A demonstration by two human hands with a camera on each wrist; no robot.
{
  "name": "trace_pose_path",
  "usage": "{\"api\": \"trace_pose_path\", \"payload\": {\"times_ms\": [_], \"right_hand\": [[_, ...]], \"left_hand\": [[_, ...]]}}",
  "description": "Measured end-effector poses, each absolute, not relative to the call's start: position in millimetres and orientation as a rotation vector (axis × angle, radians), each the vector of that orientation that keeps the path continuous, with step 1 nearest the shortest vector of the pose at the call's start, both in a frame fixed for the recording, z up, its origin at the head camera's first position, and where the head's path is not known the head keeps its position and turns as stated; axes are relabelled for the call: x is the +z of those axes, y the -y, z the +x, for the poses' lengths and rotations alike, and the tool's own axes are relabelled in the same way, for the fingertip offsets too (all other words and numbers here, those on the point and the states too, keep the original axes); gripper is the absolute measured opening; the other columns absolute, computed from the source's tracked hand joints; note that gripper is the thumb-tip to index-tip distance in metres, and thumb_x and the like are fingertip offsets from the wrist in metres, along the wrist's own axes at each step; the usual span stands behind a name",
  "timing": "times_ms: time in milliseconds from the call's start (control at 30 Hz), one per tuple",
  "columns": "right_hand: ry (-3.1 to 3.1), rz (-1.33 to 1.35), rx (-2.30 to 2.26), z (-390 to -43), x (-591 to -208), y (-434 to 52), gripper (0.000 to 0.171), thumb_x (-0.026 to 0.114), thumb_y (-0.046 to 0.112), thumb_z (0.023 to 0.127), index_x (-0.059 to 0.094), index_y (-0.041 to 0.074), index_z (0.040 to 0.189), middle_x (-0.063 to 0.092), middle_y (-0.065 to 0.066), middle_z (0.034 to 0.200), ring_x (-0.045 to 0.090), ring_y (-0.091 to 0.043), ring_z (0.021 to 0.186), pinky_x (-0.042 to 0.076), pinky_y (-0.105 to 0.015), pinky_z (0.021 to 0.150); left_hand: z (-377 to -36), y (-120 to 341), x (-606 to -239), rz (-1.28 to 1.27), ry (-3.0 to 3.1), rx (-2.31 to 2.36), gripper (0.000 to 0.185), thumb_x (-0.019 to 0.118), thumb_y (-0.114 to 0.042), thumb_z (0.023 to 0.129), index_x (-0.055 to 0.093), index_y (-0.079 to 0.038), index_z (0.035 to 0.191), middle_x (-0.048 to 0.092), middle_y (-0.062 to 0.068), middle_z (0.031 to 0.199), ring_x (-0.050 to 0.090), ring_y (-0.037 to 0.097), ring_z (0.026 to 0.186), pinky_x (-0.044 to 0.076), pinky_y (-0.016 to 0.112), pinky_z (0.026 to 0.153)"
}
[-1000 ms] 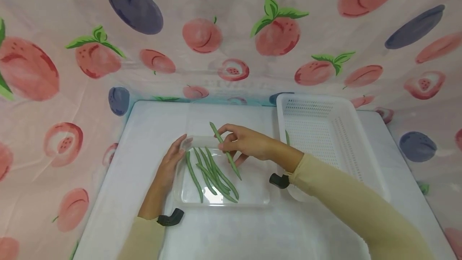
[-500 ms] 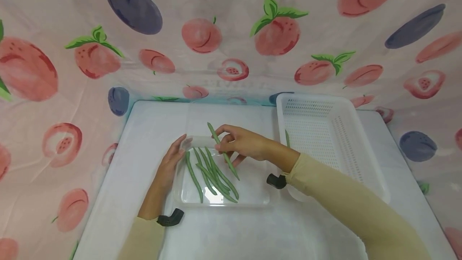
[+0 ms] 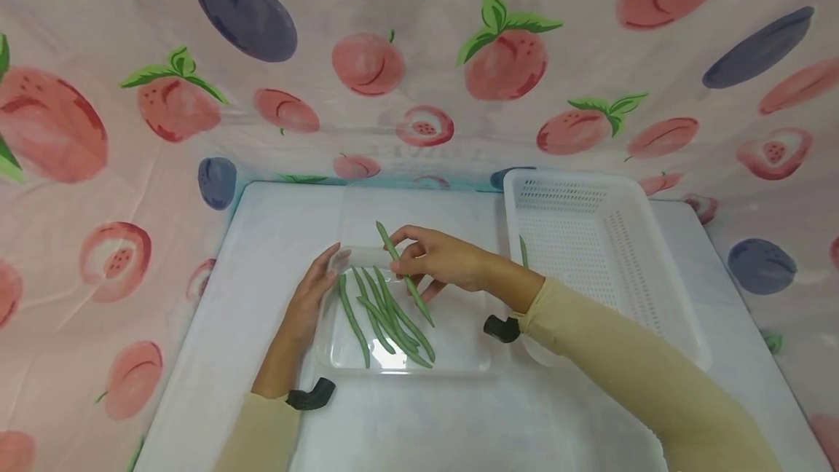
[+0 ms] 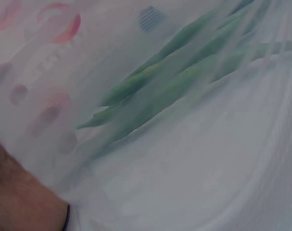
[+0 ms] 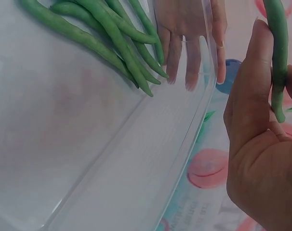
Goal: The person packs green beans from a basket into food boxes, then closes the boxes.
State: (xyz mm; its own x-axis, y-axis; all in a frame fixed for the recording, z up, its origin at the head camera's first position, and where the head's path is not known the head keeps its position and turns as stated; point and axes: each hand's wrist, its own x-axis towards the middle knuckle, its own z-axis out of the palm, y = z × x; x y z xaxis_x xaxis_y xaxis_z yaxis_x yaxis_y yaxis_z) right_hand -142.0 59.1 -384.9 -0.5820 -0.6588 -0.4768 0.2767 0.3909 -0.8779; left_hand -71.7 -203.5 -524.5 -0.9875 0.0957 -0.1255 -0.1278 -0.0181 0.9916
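Item — green bean (image 3: 405, 275) pinched in my right hand (image 3: 440, 259), long axis slanting over clear tray (image 3: 459, 366); left hand (image 3: 308, 301) flat-fingered against tray's edge.

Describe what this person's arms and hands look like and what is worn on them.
Both arms wear long, pale yellow-beige sleeves that end at the wrists. A small black device sits at each wrist: one at the left wrist, one at the right wrist. The left hand and right hand are bare: no gloves, rings or watch visible.
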Motion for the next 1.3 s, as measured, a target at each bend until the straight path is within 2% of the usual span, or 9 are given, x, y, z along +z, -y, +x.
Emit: {"api": "trace_pose_path", "payload": {"times_ms": [167, 300, 367, 567, 833, 967, 1133, 1300], "right_hand": [[-1.769, -0.339, -1.33, -142.1, -386.2, -59.0, 0.036, 0.065, 0.021, 0.102, 0.05, 0.019, 0.135, 0.066, -0.009, 0.104, 0.066, -0.021, 0.081, 0.062, -0.034, 0.06], [-1.78, -0.335, -1.32, -141.9, -385.9, -59.6, 0.038, 0.066, 0.022, 0.101, 0.051, 0.019, 0.136, 0.066, -0.008, 0.103, 0.066, -0.021, 0.082, 0.063, -0.035, 0.062], [-1.784, -0.339, -1.315, -141.6, -385.5, -60.1, 0.038, 0.066, 0.022, 0.101, 0.051, 0.02, 0.136, 0.066, -0.011, 0.104, 0.066, -0.021, 0.081, 0.063, -0.037, 0.063], [-1.781, -0.359, -1.326, -140.8, -384.9, -62.0, 0.034, 0.066, 0.023, 0.101, 0.055, 0.021, 0.133, 0.064, -0.02, 0.113, 0.068, -0.023, 0.08, 0.064, -0.045, 0.069], [-1.777, -0.35, -1.343, -141.0, -383.7, -68.5, 0.034, 0.066, 0.021, 0.101, 0.056, 0.021, 0.133, 0.065, -0.014, 0.106, 0.069, -0.025, 0.081, 0.064, -0.048, 0.071], [-1.767, -0.329, -1.379, -142.7, -380.9, -76.6, 0.035, 0.067, 0.021, 0.1, 0.056, 0.02, 0.134, 0.066, -0.013, 0.103, 0.07, -0.029, 0.083, 0.063, -0.049, 0.074], [-1.766, -0.318, -1.419, -144.5, -370.8, -91.2, 0.038, 0.067, 0.023, 0.101, 0.054, 0.018, 0.136, 0.064, -0.016, 0.108, 0.071, -0.027, 0.083, 0.063, -0.049, 0.077], [-1.804, -0.291, -1.445, -146.6, -356.5, -110.9, 0.038, 0.064, 0.022, 0.102, 0.053, 0.017, 0.138, 0.061, -0.02, 0.115, 0.07, -0.027, 0.086, 0.063, -0.048, 0.08]], "left_hand": [[-71.3, 202.9, -524.0, -0.027, -2.085, 2.143, 0.053, 0.042, -0.036, 0.109, 0.033, -0.025, 0.16, 0.037, -0.006, 0.165, 0.026, 0.028, 0.157, 0.03, 0.063, 0.119], [-71.3, 202.8, -523.8, -0.016, -2.072, 2.155, 0.054, 0.042, -0.036, 0.109, 0.032, -0.024, 0.16, 0.037, -0.007, 0.165, 0.028, 0.028, 0.156, 0.031, 0.063, 0.119], [-71.4, 202.8, -523.5, -0.023, -2.069, 2.154, 0.054, 0.042, -0.036, 0.109, 0.032, -0.024, 0.16, 0.036, -0.007, 0.165, 0.028, 0.028, 0.156, 0.032, 0.063, 0.118], [-71.7, 203.3, -522.7, -0.032, -2.088, 2.14, 0.053, 0.041, -0.033, 0.109, 0.033, -0.024, 0.16, 0.036, -0.007, 0.165, 0.021, 0.024, 0.158, 0.022, 0.067, 0.121], [-70.7, 202.6, -520.9, -0.034, -2.095, 2.127, 0.052, 0.04, -0.033, 0.109, 0.034, -0.026, 0.16, 0.035, -0.007, 0.166, 0.023, 0.028, 0.158, 0.026, 0.067, 0.119], [-71.5, 202.0, -520.3, -0.027, -2.115, 2.121, 0.052, 0.041, -0.031, 0.109, 0.034, -0.025, 0.16, 0.036, -0.006, 0.165, 0.02, 0.026, 0.158, 0.02, 0.068, 0.121], [-72.3, 203.2, -522.5, -0.022, -2.122, 2.127, 0.052, 0.041, -0.032, 0.109, 0.034, -0.024, 0.16, 0.037, -0.005, 0.165, 0.02, 0.024, 0.159, 0.014, 0.069, 0.123], [-72.0, 204.0, -524.0, -0.025, -2.116, 2.122, 0.052, 0.041, -0.034, 0.109, 0.034, -0.025, 0.16, 0.036, -0.005, 0.165, 0.02, 0.024, 0.159, 0.015, 0.069, 0.122]]}}
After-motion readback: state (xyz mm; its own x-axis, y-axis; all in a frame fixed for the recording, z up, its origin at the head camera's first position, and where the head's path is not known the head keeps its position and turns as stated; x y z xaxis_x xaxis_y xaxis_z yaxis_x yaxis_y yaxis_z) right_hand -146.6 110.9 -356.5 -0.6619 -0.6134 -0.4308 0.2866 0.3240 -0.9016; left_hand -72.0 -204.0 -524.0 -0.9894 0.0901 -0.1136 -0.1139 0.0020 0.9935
